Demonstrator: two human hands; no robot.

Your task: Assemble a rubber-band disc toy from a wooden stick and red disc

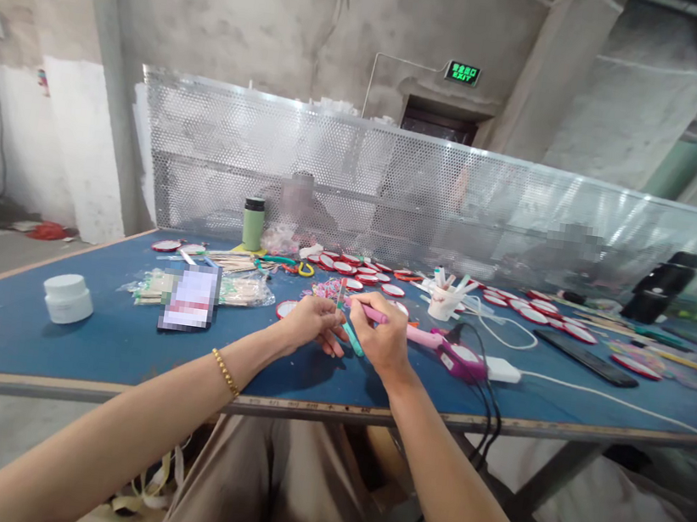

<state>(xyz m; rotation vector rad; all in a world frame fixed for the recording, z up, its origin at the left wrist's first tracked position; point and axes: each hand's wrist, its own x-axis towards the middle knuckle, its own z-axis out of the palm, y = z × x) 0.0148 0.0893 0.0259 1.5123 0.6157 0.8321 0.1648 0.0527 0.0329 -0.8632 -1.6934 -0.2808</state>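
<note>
**Both hands meet over the near middle of the table**

From my seat I see both forearms come up from the bottom of the view and converge just past the near edge of the blue table (55,342). The left hand (311,322), with a bead bracelet (224,371) on its wrist, is curled palm-inward. Its fingertips are pinched on a thin stick (341,293) that stands nearly upright. The right hand (384,338) is closed around a pink tool (425,337), knuckles up, with the tool's front end pointing left towards the stick. A teal stick (353,343) slants down between the two hands. I cannot tell which hand bears it.

The thin stick sits at the left hand's fingertips, just beside the right hand's index finger — the hands are almost touching. The pink tool's rear trails right on the table to a black cord, near a white adapter (501,369).

The near edge lies close under both wrists. To the near left the table surface is bare as far as a white jar (67,298). Farther off lie a bag of wooden sticks (242,290), red-rimmed discs (393,290) and a paper cup (444,302). A perforated metal screen (396,190) closes off the far side.
</note>
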